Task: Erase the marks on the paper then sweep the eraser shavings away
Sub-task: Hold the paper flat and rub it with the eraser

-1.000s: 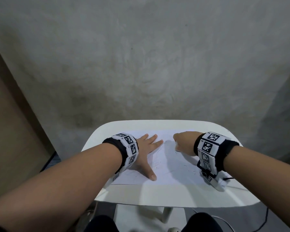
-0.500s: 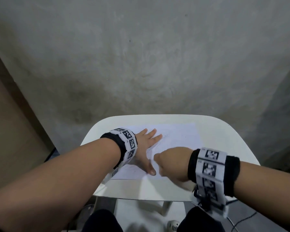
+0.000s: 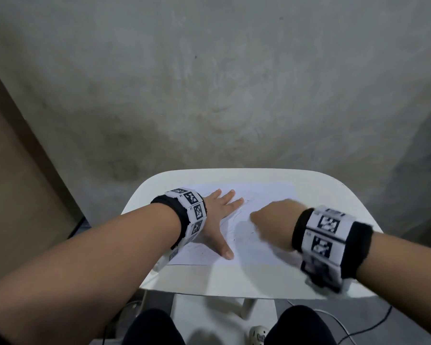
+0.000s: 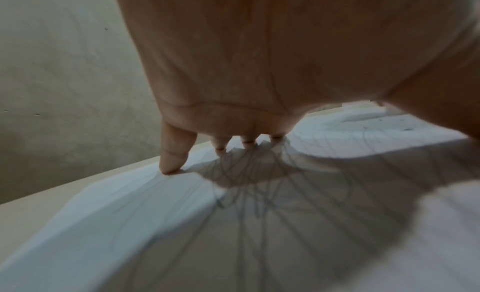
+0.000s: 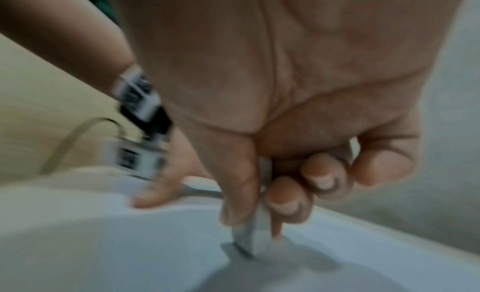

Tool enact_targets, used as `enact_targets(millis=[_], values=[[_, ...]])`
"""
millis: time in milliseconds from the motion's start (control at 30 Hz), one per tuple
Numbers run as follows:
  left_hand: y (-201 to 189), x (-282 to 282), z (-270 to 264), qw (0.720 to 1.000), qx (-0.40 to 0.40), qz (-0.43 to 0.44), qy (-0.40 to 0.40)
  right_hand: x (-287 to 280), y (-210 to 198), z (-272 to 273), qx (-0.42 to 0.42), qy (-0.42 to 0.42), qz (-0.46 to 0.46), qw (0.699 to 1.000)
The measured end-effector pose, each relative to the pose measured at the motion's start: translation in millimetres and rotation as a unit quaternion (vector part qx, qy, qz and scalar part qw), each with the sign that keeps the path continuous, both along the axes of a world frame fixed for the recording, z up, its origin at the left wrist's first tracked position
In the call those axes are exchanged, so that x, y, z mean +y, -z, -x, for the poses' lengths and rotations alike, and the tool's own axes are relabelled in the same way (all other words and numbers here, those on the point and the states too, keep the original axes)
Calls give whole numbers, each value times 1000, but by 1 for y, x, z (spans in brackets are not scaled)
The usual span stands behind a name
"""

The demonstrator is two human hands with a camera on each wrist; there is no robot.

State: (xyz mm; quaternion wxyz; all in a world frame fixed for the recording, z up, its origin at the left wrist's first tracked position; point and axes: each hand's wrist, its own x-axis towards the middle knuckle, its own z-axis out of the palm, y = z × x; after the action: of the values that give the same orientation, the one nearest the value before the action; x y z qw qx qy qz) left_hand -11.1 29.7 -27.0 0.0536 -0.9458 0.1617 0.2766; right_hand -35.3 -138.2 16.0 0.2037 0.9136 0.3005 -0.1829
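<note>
A white sheet of paper point(image 3: 266, 195) with thin pencil scribbles lies on a small white table point(image 3: 234, 282). My left hand point(image 3: 219, 215) lies flat on the sheet's left part, fingers spread, pressing it down; the left wrist view shows its fingertips point(image 4: 171, 165) on the paper point(image 4: 130, 224) over grey lines. My right hand point(image 3: 274, 225) is curled over the middle of the sheet. In the right wrist view it point(image 5: 257, 220) pinches a white eraser point(image 5: 255, 235) between thumb and fingers, its lower end touching the paper point(image 5: 103, 245). The picture there is blurred by motion.
The table stands against a rough grey wall point(image 3: 209, 83), with a brown panel point(image 3: 15, 183) at the left. My knees point(image 3: 149, 327) are under the table's front edge, and a black cable point(image 3: 373, 327) runs across the floor at the lower right.
My right hand with the eraser swept from the sheet's far right to near my left thumb, and has now moved back to the middle. The left hand stayed flat on the paper.
</note>
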Motion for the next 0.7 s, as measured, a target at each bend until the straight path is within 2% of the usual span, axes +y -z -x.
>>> enact_targets(millis=[67, 100, 167, 233, 300, 367, 433, 567, 633, 700], values=[[2, -2, 0, 1000, -8, -8, 4, 13, 8, 22, 45, -60, -27, 997], [3, -1, 0, 1000, -10, -7, 5, 14, 9, 24, 57, -59, -33, 996], [3, 2, -1, 1000, -5, 2, 3, 2, 5, 7, 56, -5, -25, 998], [3, 5, -1, 1000, -3, 7, 1, -11, 0, -5, 19, 31, -13, 999], [3, 2, -2, 1000, -6, 3, 1, -3, 2, 6, -13, -4, 1, 1000], [5, -2, -1, 1000, -14, -11, 3, 16, 11, 26, 17, -64, -35, 997], [7, -3, 0, 1000, -20, -14, 4, 23, 12, 28, 60, -38, -57, 996], [1, 4, 1, 1000, -8, 13, -1, -3, -2, -3, 22, 47, -15, 999], [3, 2, 0, 1000, -12, 3, 2, 3, 0, 6, 24, 13, -16, 1000], [8, -2, -1, 1000, -21, -20, 4, 20, 7, 23, 70, -35, -32, 996]])
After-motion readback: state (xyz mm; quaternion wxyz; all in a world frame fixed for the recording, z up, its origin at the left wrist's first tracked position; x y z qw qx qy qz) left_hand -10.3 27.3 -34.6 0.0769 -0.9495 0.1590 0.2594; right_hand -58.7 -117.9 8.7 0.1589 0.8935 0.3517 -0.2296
